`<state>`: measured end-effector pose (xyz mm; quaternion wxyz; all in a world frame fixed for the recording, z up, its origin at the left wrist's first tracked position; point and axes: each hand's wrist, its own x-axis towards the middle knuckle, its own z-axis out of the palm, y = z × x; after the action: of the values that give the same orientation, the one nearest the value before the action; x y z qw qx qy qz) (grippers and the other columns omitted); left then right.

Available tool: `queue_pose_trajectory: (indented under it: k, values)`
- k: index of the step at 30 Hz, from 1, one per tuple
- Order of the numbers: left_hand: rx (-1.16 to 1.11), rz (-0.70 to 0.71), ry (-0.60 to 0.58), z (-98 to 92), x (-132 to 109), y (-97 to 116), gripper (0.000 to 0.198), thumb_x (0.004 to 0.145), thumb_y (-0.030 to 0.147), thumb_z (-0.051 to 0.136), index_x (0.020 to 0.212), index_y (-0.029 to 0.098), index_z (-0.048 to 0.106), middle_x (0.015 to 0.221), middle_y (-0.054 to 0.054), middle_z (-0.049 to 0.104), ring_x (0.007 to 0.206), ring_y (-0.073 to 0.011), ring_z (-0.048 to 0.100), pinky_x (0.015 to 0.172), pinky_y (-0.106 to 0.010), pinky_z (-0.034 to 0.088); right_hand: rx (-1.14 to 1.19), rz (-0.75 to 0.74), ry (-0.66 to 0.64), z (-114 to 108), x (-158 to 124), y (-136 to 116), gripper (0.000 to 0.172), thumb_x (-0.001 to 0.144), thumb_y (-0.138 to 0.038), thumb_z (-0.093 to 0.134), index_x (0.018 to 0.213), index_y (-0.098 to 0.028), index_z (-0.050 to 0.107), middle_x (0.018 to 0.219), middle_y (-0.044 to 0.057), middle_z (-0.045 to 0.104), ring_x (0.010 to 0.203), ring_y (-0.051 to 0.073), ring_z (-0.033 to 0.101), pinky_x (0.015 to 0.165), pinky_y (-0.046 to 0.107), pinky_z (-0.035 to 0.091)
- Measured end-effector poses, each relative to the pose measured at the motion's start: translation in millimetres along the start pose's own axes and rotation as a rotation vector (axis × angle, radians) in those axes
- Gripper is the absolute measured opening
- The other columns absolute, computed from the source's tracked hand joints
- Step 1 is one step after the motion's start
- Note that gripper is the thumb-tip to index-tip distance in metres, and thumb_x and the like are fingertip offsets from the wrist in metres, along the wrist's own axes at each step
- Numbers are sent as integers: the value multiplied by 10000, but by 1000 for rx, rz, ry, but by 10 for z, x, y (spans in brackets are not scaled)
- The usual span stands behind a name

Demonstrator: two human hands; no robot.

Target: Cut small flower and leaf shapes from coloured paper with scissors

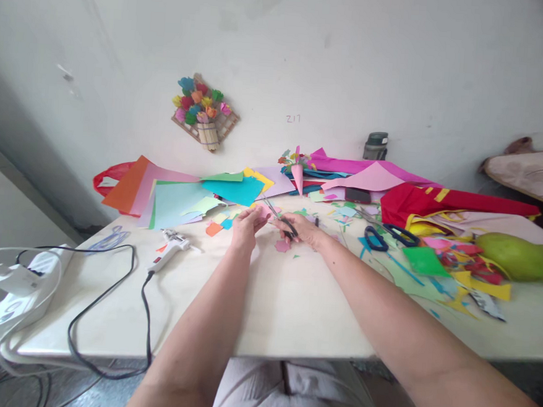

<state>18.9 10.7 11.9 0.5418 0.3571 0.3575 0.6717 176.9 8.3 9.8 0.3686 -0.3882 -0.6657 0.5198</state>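
Observation:
Over the middle of the table, my right hand (304, 229) is closed around the dark handles of a pair of scissors (292, 231). Their thin metal blades point away and to the left. Close beside them, my left hand (246, 226) pinches what looks like a small piece of pink paper (265, 211) at the blades. Whether the blades are apart is too small to tell. A pink paper scrap (283, 246) lies just below my right hand, and other small coloured cuttings are scattered around both hands.
A glue gun (171, 249) with its black cord lies left, near a white power strip (28, 292). Coloured sheets (178, 203) sit at the back. On the right are blue-handled scissors (375, 239), paper scraps, red cloth (439, 206) and a green rounded object (514, 256).

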Motion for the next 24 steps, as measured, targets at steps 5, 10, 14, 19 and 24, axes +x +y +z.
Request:
queue_pose_trajectory:
  k: [5,10,14,19,24]
  values:
    - [-5,1,-8,-7,4,2,291,541,281,807,691,151,595,573,1,630,662,-186,690,703,-279,517,16,-8,-14,-11,3,8,347,770,-485,627,740,-150,541,590,-10,609,389,52,512,307,152,272]
    - [-19,-13,31,-3,12,0,292,560,263,790,765,142,621,678,-16,663,697,-199,698,746,-306,512,21,-3,-13,-12,4,11,344,766,-478,635,737,-149,539,581,-13,605,383,52,512,302,150,269]
    - [-25,-19,56,2,5,-3,287,582,273,770,791,145,621,728,-29,675,744,-212,701,761,-311,504,30,0,4,19,-5,-2,333,753,-456,653,700,-151,530,560,-18,593,373,53,508,293,150,254]
    - [8,-20,21,-14,11,-20,303,574,288,770,798,153,617,757,-38,681,820,-232,697,759,-299,494,66,37,169,75,-25,-69,297,664,-367,746,732,-144,562,504,-42,562,367,45,467,323,148,283]
    - [51,-103,-21,-17,28,-36,210,611,274,709,748,146,613,715,-30,667,795,-219,694,689,-276,491,188,1,373,28,14,-98,432,531,-283,823,849,-149,563,515,-54,573,393,59,487,365,156,321]
